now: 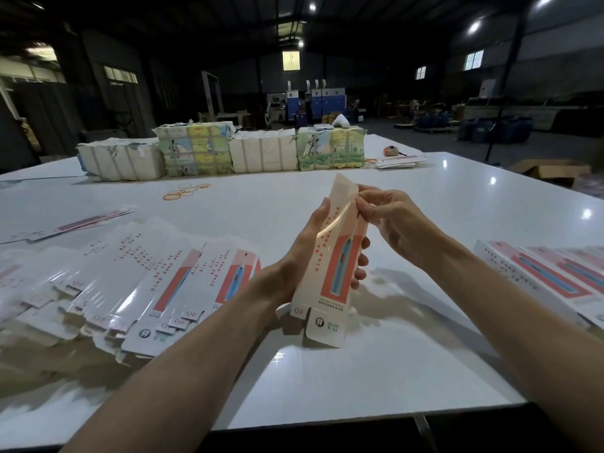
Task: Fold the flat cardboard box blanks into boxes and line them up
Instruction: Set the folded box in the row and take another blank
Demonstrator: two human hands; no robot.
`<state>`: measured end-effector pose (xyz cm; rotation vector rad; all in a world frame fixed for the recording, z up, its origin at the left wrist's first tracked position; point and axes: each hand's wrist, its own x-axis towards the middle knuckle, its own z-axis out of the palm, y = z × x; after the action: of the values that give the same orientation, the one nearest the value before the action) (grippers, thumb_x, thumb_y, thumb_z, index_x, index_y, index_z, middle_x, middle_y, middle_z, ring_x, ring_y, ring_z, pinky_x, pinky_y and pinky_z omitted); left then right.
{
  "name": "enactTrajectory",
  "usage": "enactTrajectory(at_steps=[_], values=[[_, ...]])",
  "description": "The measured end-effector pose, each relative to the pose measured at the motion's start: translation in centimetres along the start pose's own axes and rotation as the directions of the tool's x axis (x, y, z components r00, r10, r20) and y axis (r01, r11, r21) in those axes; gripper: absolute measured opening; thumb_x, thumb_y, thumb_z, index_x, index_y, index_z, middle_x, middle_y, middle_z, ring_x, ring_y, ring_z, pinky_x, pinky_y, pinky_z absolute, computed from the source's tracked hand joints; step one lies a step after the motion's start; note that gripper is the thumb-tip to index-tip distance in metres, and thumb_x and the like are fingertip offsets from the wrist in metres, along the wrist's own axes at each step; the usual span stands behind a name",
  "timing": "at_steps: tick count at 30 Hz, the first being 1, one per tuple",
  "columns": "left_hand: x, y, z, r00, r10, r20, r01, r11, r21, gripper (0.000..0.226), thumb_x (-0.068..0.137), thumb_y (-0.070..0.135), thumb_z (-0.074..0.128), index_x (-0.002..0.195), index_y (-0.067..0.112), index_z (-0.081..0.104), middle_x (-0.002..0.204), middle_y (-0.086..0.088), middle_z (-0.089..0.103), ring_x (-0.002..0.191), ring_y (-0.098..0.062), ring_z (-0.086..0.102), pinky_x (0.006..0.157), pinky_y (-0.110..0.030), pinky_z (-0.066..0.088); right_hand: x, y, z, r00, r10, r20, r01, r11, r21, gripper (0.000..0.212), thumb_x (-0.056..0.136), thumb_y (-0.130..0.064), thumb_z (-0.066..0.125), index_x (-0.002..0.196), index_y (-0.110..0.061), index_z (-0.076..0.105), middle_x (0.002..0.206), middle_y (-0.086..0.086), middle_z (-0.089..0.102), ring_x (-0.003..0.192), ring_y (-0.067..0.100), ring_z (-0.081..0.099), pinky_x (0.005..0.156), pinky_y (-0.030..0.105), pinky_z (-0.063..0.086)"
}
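Head view: a half-formed box [336, 273] is held upright over the desk [376, 371], bottom flaps hanging loose (its inside hidden). The left hand [304, 253] curls its fingers round the middle; the right hand [395, 223] pinches the top flap. Flat blanks [130, 282] fan out left, finished boxes [549, 279] line the right.

You are in a dim factory hall: ceiling lamps [474, 26] under a high dark roof [228, 21], blue machines [328, 103] and drums [510, 129] at the back, strapped bundles [261, 155] and flat box blanks [137, 282] on your worktable [441, 207].
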<state>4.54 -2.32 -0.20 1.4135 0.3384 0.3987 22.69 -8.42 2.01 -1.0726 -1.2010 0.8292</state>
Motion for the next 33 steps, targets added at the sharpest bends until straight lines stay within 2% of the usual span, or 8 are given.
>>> enactTrajectory(at_steps=[4,9,15,19,24,28,31,33], values=[[0.0,-0.1,-0.2,1.000,-0.005,-0.015,0.005,0.999,0.038,0.076,0.101,0.070,0.016,0.116,0.010,0.060,0.090,-0.009,0.073,0.071,-0.026,0.072,0.068,-0.037,0.063,0.1,0.0,0.0,1.000,-0.013,-0.017,0.012,0.999,-0.052,0.025,0.102,-0.008,0.062,0.107,0.015,0.072,0.138,0.007,0.063,0.123,0.035,0.060,0.100,0.041,0.053],[0.1,-0.7,-0.7,0.998,0.015,-0.056,-0.015,1.000,-0.004,0.074,0.105,0.066,0.018,0.121,0.007,0.059,0.097,-0.011,0.073,0.074,-0.028,0.072,0.067,-0.038,0.063,-0.2,0.1,0.9,0.994,-0.110,0.010,0.102,0.876,-0.472,0.027,0.106,-0.023,0.058,0.093,-0.006,0.075,0.129,-0.002,0.059,0.112,0.026,0.067,0.091,0.034,0.061],[0.5,-0.3,-0.2,0.997,-0.042,-0.070,0.042,0.999,-0.008,0.077,0.097,0.079,0.023,0.105,0.011,0.058,0.081,-0.007,0.064,0.064,-0.019,0.062,0.063,-0.032,0.058,0.0,-0.4,0.2,0.988,-0.154,0.017,0.154,0.961,-0.231,0.023,0.099,-0.022,0.068,0.079,-0.015,0.077,0.138,-0.007,0.059,0.127,0.018,0.056,0.103,0.034,0.048],[1.4,-1.0,0.5,0.983,-0.052,-0.175,0.044,0.998,-0.053,0.077,0.095,0.083,0.025,0.099,0.013,0.056,0.074,-0.005,0.060,0.057,-0.015,0.057,0.056,-0.026,0.052,-0.1,0.3,0.5,0.990,-0.137,-0.036,0.133,0.985,-0.107,0.034,0.093,-0.029,0.068,0.105,0.003,0.074,0.137,-0.002,0.062,0.130,0.025,0.058,0.117,0.050,0.043],[1.1,-1.7,-1.3,0.984,0.031,-0.177,-0.085,0.948,-0.307,0.075,0.094,0.084,0.032,0.105,0.013,0.053,0.077,-0.008,0.053,0.057,-0.015,0.052,0.054,-0.026,0.049,-0.6,1.4,1.9,0.997,-0.075,-0.022,0.073,0.995,-0.071,0.055,0.093,-0.032,0.074,0.142,-0.024,0.050,0.132,0.011,0.067,0.122,0.027,0.067,0.110,0.053,0.050],[1.2,-2.0,-1.9,0.988,0.014,-0.157,-0.069,0.935,-0.349,0.083,0.091,0.086,0.030,0.110,0.011,0.060,0.076,-0.011,0.061,0.058,-0.019,0.060,0.055,-0.028,0.055,-0.9,2.4,3.3,0.992,-0.128,-0.008,0.125,0.981,-0.147,0.056,0.096,-0.039,0.071,0.144,-0.027,0.043,0.111,0.007,0.078,0.108,0.029,0.074,0.104,0.056,0.054],[1.1,-1.9,-1.6,0.969,0.019,-0.247,-0.081,0.966,-0.246,0.076,0.093,0.080,0.037,0.122,0.014,0.062,0.086,-0.016,0.074,0.070,-0.029,0.075,0.063,-0.038,0.062,-0.9,2.3,2.9,0.989,-0.145,-0.026,0.139,0.978,-0.158,0.057,0.094,-0.048,0.073,0.141,-0.035,0.044,0.113,0.006,0.078,0.109,0.028,0.074,0.104,0.054,0.052],[1.3,-2.1,-1.5,0.906,0.099,-0.411,-0.145,0.986,-0.082,0.056,0.103,0.066,0.039,0.140,0.025,0.048,0.092,-0.014,0.078,0.078,-0.035,0.079,0.064,-0.041,0.064,-0.7,2.3,2.4,0.988,-0.153,-0.033,0.143,0.969,-0.201,0.054,0.094,-0.049,0.073,0.140,-0.036,0.046,0.112,0.004,0.079,0.107,0.027,0.075,0.100,0.051,0.054]])
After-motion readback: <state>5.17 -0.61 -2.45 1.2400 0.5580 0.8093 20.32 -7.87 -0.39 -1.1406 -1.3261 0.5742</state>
